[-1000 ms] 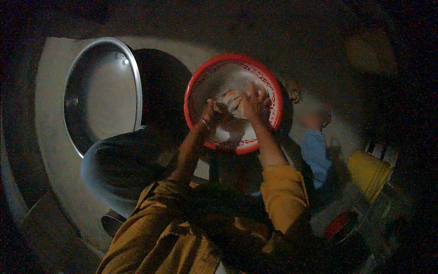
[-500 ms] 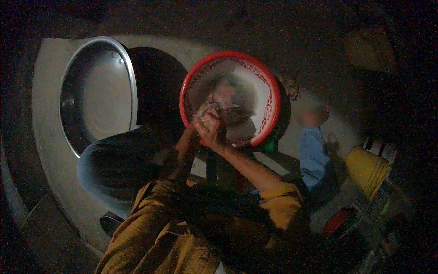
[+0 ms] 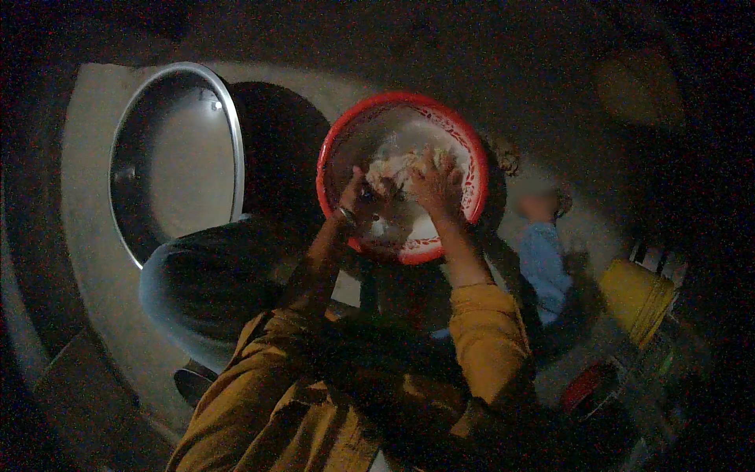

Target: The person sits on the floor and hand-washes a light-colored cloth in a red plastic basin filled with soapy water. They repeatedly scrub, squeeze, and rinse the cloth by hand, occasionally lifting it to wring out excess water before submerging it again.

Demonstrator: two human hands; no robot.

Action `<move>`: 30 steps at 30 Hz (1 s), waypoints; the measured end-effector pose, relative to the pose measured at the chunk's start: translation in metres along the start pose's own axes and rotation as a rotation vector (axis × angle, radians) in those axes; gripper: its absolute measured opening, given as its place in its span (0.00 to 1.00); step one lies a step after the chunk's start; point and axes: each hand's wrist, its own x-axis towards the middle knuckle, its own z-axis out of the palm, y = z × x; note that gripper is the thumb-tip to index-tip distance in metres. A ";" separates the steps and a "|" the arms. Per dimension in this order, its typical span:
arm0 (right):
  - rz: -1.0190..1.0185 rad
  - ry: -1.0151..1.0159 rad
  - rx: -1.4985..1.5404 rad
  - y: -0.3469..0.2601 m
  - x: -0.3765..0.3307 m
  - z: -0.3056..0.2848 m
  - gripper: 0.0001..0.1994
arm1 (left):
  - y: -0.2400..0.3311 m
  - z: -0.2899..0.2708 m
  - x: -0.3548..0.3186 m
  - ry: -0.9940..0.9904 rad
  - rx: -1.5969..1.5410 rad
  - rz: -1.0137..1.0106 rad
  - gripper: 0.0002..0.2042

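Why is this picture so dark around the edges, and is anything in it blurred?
Head view: light falls only on the middle, so the red-rimmed bowl and the pale dough under both hands show best; the corners go black, a fisheye effect that also bends the big metal lid. A heavy shadow lies between lid and bowl. The whole frame is grainy, and a small figure in blue at right has a blurred patch.

A large steel pan (image 3: 177,161) is lying at the floor's left; a yellow bucket (image 3: 637,299) is sitting at its right edge.

Pale dough lump (image 3: 397,169) in red-rimmed basin (image 3: 472,153)
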 end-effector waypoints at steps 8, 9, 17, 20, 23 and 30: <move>0.137 -0.010 1.155 -0.114 -0.039 -0.034 0.14 | -0.002 -0.012 0.007 -0.018 -0.017 -0.014 0.28; 0.015 0.107 1.184 -0.121 -0.036 -0.054 0.15 | -0.005 -0.016 0.001 -0.017 -0.018 -0.017 0.29; 0.318 0.007 0.985 -0.112 -0.009 0.077 0.16 | -0.023 0.011 -0.034 -0.063 -0.008 -0.078 0.29; 0.364 -0.171 0.819 -0.046 0.033 0.077 0.20 | -0.014 0.046 0.000 -0.092 -0.044 -0.016 0.30; 0.229 -0.416 0.532 0.000 0.053 0.027 0.24 | -0.011 0.050 0.011 -0.050 -0.061 0.040 0.30; 0.148 -0.168 0.232 -0.003 0.002 0.001 0.21 | -0.001 0.003 -0.004 0.018 -0.018 -0.031 0.31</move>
